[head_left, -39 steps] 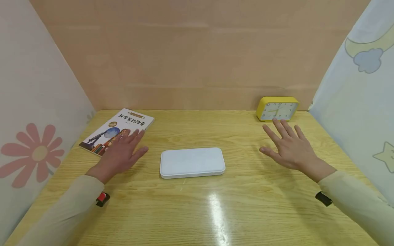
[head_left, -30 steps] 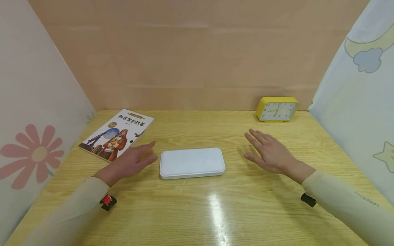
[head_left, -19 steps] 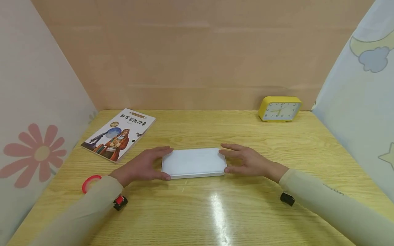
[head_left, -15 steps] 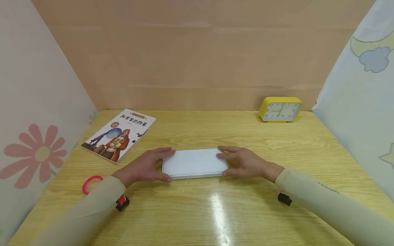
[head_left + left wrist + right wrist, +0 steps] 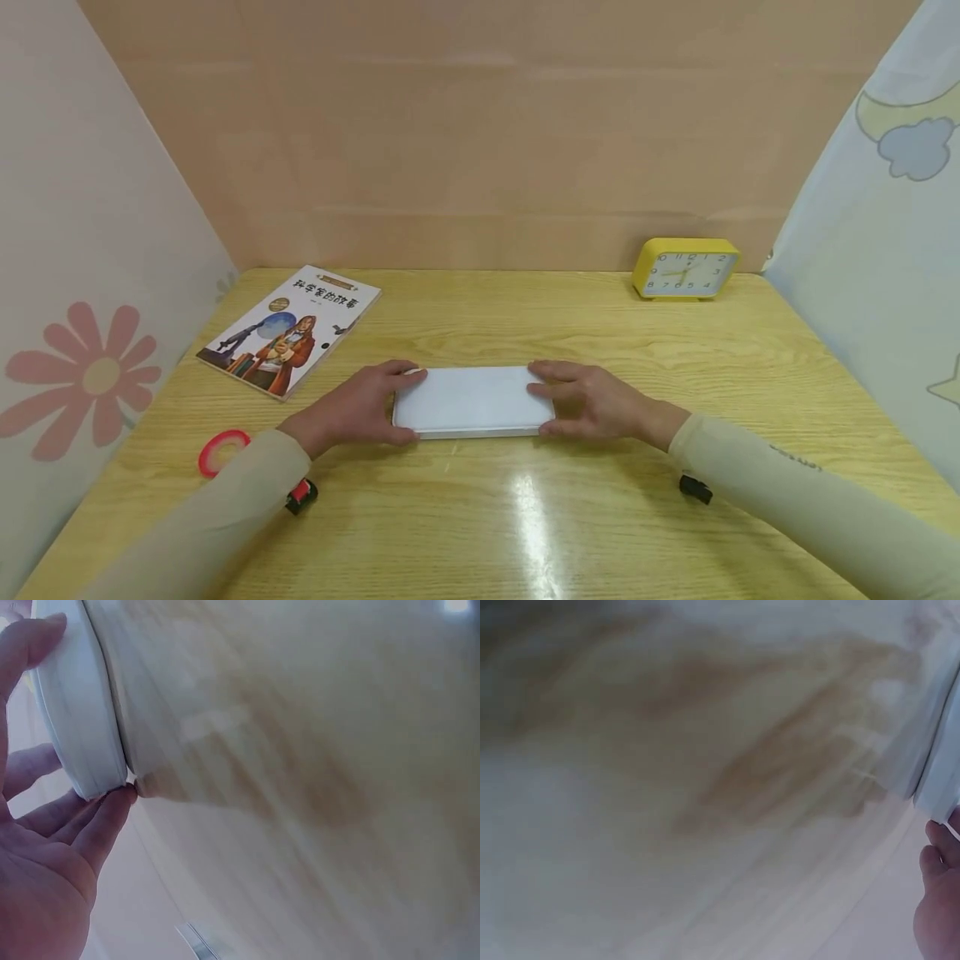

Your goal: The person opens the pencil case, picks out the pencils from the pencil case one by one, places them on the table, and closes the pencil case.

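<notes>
A flat white case [image 5: 474, 402] with rounded corners lies crosswise on the wooden table, in the middle of the head view. My left hand [image 5: 358, 408] grips its left end, thumb along the near side and fingers over the far corner. At the other end my right hand [image 5: 611, 403] holds it the same way, two fingers reaching onto the top. The left wrist view has the case [image 5: 81, 712] between thumb and fingers, with fingertips [image 5: 120, 796] down at its lower edge. In the right wrist view, only part of the hand and the case [image 5: 939, 769] show at the right border.
A picture-covered book [image 5: 291, 330] lies at the back left. Partly under the left sleeve is a red ring-shaped object [image 5: 217, 448]. A yellow clock [image 5: 684, 268] stands at the back right. Walls close off the table at the back and both sides.
Both hands have come inward from either side, spread and apart from the case at first, and now grip its two ends. The red ring has come into view beside the left sleeve.
</notes>
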`<state>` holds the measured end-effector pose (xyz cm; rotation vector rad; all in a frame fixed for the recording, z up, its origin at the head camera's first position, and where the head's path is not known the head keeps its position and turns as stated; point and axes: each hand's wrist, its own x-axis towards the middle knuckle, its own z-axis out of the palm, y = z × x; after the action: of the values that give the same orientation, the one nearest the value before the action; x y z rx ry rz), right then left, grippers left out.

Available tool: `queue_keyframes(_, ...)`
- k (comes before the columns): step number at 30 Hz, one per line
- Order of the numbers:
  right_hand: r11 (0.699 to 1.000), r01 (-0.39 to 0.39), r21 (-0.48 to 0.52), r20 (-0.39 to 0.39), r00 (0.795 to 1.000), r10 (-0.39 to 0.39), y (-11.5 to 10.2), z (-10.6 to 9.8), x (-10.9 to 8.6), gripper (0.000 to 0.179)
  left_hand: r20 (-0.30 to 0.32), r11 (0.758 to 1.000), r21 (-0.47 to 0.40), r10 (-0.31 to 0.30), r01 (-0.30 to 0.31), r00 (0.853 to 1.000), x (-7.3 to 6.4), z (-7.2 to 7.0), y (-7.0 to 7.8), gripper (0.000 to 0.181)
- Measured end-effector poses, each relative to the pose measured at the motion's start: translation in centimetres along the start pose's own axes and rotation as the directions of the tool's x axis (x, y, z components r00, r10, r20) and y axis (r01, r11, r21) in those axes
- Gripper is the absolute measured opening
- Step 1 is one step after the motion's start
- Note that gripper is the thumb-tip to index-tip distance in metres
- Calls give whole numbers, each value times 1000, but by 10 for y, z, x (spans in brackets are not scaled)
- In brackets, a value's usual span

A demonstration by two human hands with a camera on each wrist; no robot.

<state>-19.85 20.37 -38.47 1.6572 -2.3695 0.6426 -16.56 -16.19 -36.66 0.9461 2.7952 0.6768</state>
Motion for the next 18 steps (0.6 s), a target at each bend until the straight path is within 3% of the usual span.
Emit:
queue_keyframes(7,999,21,-39,-9,1000,-22,2,1,4,59,-4,1000,6,-31,31,1000,1,3,3,82)
queue_keyframes(13,1000,-9,-9,-16,1000,9,1,0,7,56,-14,999,-8,-45,45,999,1,4,4,81)
queue_keyframes(18,1000,11,4,-40,999,-10,4,0,9,55,-27,999,-10,-47,47,999,2,5,4,81)
